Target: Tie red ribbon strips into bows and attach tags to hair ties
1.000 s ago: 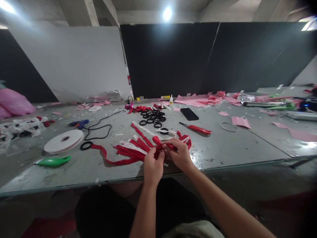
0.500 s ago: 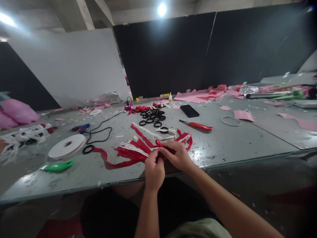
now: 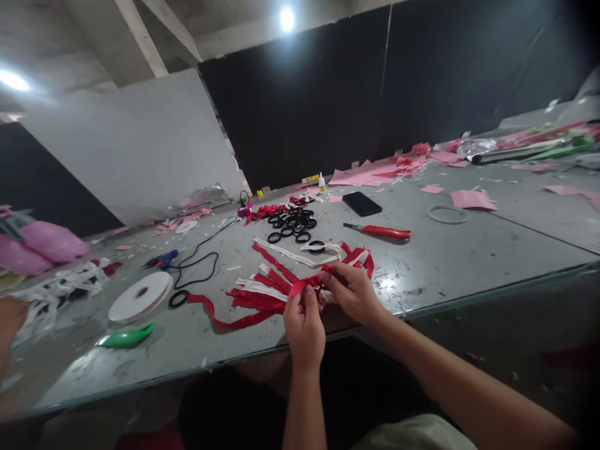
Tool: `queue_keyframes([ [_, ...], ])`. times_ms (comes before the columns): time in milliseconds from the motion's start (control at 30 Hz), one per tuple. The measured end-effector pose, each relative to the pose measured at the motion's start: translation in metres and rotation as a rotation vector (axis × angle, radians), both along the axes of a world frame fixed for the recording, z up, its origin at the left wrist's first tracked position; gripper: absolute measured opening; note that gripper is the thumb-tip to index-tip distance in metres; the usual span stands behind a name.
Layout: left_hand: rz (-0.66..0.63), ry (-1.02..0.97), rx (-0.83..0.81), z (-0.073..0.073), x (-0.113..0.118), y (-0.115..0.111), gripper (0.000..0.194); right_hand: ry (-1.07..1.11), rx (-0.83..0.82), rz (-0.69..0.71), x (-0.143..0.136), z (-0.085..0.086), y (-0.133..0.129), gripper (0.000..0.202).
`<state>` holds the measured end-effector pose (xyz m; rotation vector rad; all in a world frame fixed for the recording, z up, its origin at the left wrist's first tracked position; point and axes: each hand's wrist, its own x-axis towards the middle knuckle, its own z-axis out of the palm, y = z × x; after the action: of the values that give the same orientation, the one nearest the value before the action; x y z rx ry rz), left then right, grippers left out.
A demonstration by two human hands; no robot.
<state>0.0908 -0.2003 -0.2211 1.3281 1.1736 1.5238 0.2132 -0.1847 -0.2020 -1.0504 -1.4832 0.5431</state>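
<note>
Between my two hands a red ribbon [image 3: 304,285] is stretched near the table's front edge. My left hand [image 3: 304,322] pinches it between thumb and fingers. The fingers of my right hand [image 3: 354,290] are closed on the same ribbon a little to the right. Under and beside my hands lies a bundle of red and white ribbon strips [image 3: 255,299]. One red strip runs left to a black ring [image 3: 179,299]. Another black ring [image 3: 317,247] with a white ribbon [image 3: 328,249] lies just beyond my hands.
Behind are black rings [image 3: 293,222], a phone [image 3: 361,204], a red-handled cutter [image 3: 384,232] and a glue bottle [image 3: 322,183]. At left are a ribbon spool [image 3: 140,297], a green object [image 3: 125,337], a glue gun [image 3: 162,259] and another person's hand [image 3: 12,322].
My hands have moved slightly apart, and a red ribbon that was bunched at my fingertips is now spread between them. The view has tilted, and another person's hand shows more at the left.
</note>
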Motion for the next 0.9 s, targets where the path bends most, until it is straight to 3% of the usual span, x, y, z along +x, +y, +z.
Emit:
queue_keyframes([
  [233,-0.048,-0.150,0.007,-0.003,-0.001,-0.005,0.031,0.003,-0.028,-0.089,0.001,-0.009,0.002,0.029],
  [400,-0.159,-0.516,-0.023,0.003,-0.005,-0.001,0.034,0.020,-0.020,-0.077,0.001,-0.009,0.004,0.028],
  [467,-0.127,-0.656,-0.030,0.005,-0.004,0.002,0.035,0.023,-0.014,-0.056,0.001,-0.008,0.004,0.029],
  [533,0.004,-0.674,0.054,0.005,-0.004,0.002,0.029,0.015,-0.013,-0.028,0.002,-0.008,0.004,0.030],
  [633,0.359,-0.299,0.333,0.005,-0.005,-0.005,0.034,-0.004,-0.017,-0.001,0.003,-0.008,0.003,0.032],
  [700,0.445,0.139,0.539,0.010,-0.008,-0.015,0.048,-0.019,-0.018,0.020,0.003,-0.007,0.002,0.033],
  [767,0.272,0.486,0.614,0.018,-0.012,-0.023,0.056,-0.032,-0.016,0.046,0.004,-0.005,0.001,0.033],
  [833,0.151,0.656,0.547,0.025,-0.012,-0.027,0.067,-0.048,-0.011,0.067,0.005,-0.003,-0.001,0.031],
  [900,0.116,0.757,0.502,0.027,-0.010,-0.026,0.069,-0.073,0.000,0.082,0.005,-0.002,-0.003,0.031],
])
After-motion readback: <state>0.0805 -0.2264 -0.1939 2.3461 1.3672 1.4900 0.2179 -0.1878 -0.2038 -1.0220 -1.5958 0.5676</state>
